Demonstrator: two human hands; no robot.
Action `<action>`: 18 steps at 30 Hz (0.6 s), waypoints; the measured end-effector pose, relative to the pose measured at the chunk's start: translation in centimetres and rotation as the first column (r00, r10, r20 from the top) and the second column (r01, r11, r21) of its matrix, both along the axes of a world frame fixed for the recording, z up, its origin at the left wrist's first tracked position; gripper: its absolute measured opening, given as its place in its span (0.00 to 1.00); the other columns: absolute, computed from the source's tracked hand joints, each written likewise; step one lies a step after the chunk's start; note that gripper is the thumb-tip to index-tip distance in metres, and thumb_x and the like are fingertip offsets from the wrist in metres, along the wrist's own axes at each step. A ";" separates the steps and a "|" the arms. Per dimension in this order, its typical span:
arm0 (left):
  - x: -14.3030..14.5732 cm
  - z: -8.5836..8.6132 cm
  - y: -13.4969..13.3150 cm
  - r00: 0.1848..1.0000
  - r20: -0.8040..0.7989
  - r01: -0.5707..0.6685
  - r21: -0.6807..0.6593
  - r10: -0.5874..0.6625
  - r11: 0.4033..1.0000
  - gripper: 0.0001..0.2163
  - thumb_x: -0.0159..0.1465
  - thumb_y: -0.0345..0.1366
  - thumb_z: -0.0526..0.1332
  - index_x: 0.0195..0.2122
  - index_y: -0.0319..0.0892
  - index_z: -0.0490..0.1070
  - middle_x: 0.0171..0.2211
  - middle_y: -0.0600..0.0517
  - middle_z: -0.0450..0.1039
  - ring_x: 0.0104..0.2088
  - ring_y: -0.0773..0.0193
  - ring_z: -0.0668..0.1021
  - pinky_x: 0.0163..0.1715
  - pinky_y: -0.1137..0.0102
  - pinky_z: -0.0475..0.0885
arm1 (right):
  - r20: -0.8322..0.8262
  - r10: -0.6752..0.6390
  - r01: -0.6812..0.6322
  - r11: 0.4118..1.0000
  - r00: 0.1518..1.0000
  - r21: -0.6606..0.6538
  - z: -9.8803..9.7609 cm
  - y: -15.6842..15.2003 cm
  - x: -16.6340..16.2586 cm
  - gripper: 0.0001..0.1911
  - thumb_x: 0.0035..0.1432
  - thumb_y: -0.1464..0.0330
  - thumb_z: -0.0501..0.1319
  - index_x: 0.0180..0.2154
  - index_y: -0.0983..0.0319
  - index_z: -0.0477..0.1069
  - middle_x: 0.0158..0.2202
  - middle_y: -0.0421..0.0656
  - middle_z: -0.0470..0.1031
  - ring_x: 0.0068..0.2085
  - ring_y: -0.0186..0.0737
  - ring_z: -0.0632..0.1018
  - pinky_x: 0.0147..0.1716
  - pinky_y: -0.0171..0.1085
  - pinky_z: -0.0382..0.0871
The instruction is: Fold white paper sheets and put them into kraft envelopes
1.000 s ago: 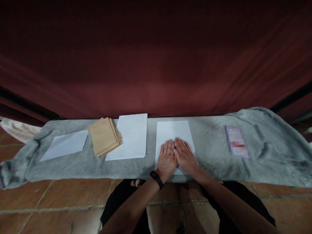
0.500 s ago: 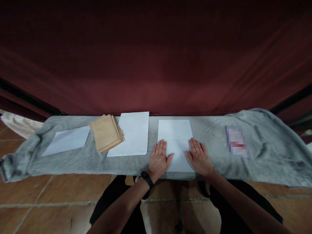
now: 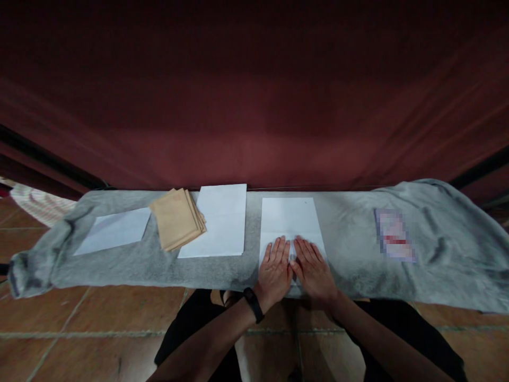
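Note:
A sheet of white paper [image 3: 289,216] lies flat on the grey cloth in front of me, with a faint crease across its middle. My left hand [image 3: 275,269] rests palm down on its near half, fingers stretched out. Beside it, my right hand [image 3: 314,270] also lies flat on the paper, and the two thumbs almost meet. Neither hand grips anything. To the left is a stack of white paper [image 3: 225,223], and brown envelopes [image 3: 177,220] overlap its left side.
Another white sheet [image 3: 115,231] lies at the far left. A blurred-out purple and pink item [image 3: 394,236] is on the right. The grey cloth [image 3: 350,223] covers a narrow bench along a dark red curtain [image 3: 254,132]. Tiled floor [image 3: 79,318] shows below.
Both hands have slid inward and a little toward me over the paper, from its side edges to its near middle. The view has shifted slightly.

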State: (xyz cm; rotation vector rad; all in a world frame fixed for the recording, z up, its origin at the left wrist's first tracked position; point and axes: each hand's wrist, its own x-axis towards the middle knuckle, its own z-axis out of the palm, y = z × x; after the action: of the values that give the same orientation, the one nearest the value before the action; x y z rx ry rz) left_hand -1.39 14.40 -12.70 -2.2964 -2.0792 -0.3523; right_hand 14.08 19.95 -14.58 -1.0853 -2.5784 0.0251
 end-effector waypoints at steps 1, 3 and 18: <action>-0.2 -0.1 -0.1 1.000 -0.002 -0.001 -0.003 0.001 1.000 0.28 0.74 0.38 0.48 0.73 0.34 0.50 0.73 0.41 0.53 0.74 0.56 0.55 0.72 0.54 0.56 | 0.001 -0.008 0.008 1.000 1.000 0.008 -0.1 0.1 0.3 0.32 0.74 0.61 0.46 0.73 0.69 0.50 0.72 0.56 0.58 0.71 0.51 0.62 0.71 0.53 0.53; -0.6 -0.1 -0.4 1.000 -0.005 -0.011 0.000 0.011 1.000 0.29 0.74 0.42 0.50 0.72 0.34 0.51 0.73 0.41 0.54 0.74 0.55 0.55 0.72 0.54 0.56 | -0.003 -0.024 0.024 0.999 1.000 0.021 -0.3 0.5 1.3 0.33 0.74 0.59 0.48 0.73 0.70 0.50 0.72 0.57 0.58 0.71 0.53 0.62 0.70 0.54 0.55; -2.0 2.3 6.5 0.999 0.039 -0.015 0.007 0.015 1.000 0.26 0.75 0.37 0.44 0.72 0.35 0.53 0.73 0.44 0.53 0.74 0.57 0.54 0.73 0.55 0.52 | 0.007 -0.024 0.025 0.985 1.000 -0.173 2.7 7.0 -1.0 0.31 0.76 0.60 0.37 0.71 0.67 0.56 0.73 0.50 0.57 0.72 0.45 0.60 0.71 0.50 0.54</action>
State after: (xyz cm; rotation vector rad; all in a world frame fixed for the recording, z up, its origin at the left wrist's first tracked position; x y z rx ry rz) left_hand -3.34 20.92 -10.41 -2.2873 -2.1076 -0.4061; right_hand 13.12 26.97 -11.84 -1.1790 -2.6059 0.2458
